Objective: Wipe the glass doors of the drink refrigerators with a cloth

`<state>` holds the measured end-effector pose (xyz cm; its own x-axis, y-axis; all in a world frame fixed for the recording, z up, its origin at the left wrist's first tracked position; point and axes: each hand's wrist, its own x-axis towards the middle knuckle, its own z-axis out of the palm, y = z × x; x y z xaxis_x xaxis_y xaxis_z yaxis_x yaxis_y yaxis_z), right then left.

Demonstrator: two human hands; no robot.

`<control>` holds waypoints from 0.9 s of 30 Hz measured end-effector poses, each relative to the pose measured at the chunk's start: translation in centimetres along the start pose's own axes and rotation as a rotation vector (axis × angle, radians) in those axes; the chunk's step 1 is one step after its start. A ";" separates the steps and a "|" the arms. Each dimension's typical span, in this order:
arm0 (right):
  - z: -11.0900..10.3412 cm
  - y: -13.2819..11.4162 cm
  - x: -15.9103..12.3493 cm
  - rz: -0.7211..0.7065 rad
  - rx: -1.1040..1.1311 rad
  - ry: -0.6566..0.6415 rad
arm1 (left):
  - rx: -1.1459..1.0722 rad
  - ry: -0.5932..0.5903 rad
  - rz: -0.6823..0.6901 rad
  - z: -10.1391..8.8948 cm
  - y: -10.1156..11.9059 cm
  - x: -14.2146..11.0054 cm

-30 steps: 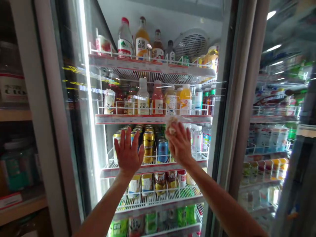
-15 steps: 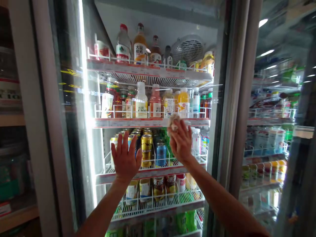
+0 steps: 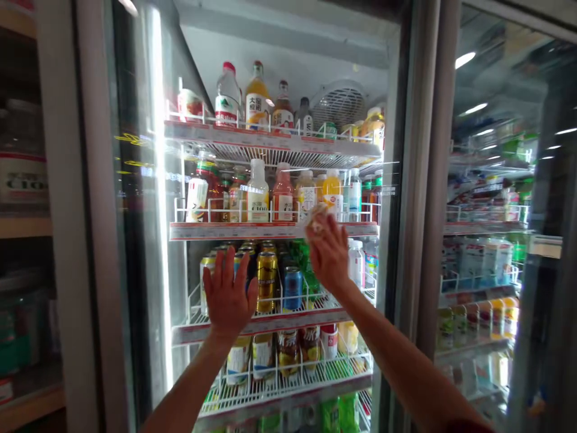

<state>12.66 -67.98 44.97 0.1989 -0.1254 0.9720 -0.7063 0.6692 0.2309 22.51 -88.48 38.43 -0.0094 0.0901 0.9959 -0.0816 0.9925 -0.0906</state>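
Note:
My left hand [image 3: 231,297] is open, palm forward and fingers spread, at the glass door [image 3: 288,33] of a lit drinks fridge. Whether its palm touches the glass is hard to tell. Under the fingers of my right hand [image 3: 331,257] is a crumpled pale cloth [image 3: 316,221], pressed against the glass in front of the shelf with juice bottles. The hand is slightly blurred. Behind the glass, a gold can [image 3: 267,279] and a blue can [image 3: 293,288] stand between my two hands.
Bottles and cans fill several wire shelves [image 3: 270,231] behind the glass. A metal door frame [image 3: 424,180] runs upright on the right, beside another glass door with drinks. At the left, jars stand on a wooden shelf [image 3: 20,225]. Lights reflect in the glass.
The camera view has tilted slightly, so the shelves sit a little lower in the picture. My right hand with the cloth has shifted slightly over the glass; my left hand stays spread.

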 end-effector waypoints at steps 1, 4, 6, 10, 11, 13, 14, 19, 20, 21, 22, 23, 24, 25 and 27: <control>-0.1 -0.8 -0.4 -0.098 0.015 -0.071 | 0.004 0.002 0.004 0.0 0.0 0.0; -0.8 1.2 -1.5 -0.107 -0.019 -0.088 | 0.011 0.006 0.006 -0.1 0.0 -0.1; -1.4 4.9 -1.5 0.119 -0.090 0.063 | 0.009 0.006 0.000 -0.1 0.0 -0.1; -1.4 7.9 0.1 0.442 -0.141 0.270 | 0.029 0.008 0.008 0.0 0.0 0.1; -1.1 6.9 0.4 0.424 -0.128 0.253 | 0.037 0.006 0.009 0.0 0.0 0.1; -0.7 3.7 0.6 0.257 -0.083 0.140 | 0.042 -0.001 0.013 -0.1 0.1 0.1; -0.5 2.2 0.5 0.135 -0.056 0.058 | 0.042 -0.003 0.016 -0.1 0.1 0.0; -1.4 3.7 -0.2 0.058 -0.057 -0.038 | 0.037 -0.003 0.050 -0.6 -0.2 0.2; -1.7 5.6 0.0 0.180 -0.086 0.034 | 0.039 -0.002 0.059 -0.7 -0.4 0.7; -2.0 7.5 0.4 0.300 -0.111 0.110 | 0.042 0.002 0.068 -0.8 -0.6 1.6; -2.0 9.1 1.1 0.401 -0.127 0.179 | 0.044 0.005 0.071 -0.8 -0.7 2.7; -2.0 10.1 1.8 0.469 -0.134 0.232 | 0.046 0.010 0.070 -0.8 -0.9 4.0; -1.9 10.3 2.6 0.496 -0.132 0.265 | 0.044 0.019 0.064 -0.7 -1.0 5.5; -1.6 9.8 3.3 0.478 -0.124 0.269 | 0.041 0.026 0.051 -0.7 -1.1 7.1; -1.0 7.1 4.3 0.324 -0.093 0.191 | 0.030 0.030 0.012 -0.4 -1.2 9.8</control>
<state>9.16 -63.03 50.76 0.1042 0.2362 0.9661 -0.6906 0.7162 -0.1006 22.96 -88.75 48.26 0.0193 0.1049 0.9943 -0.1114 0.9885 -0.1021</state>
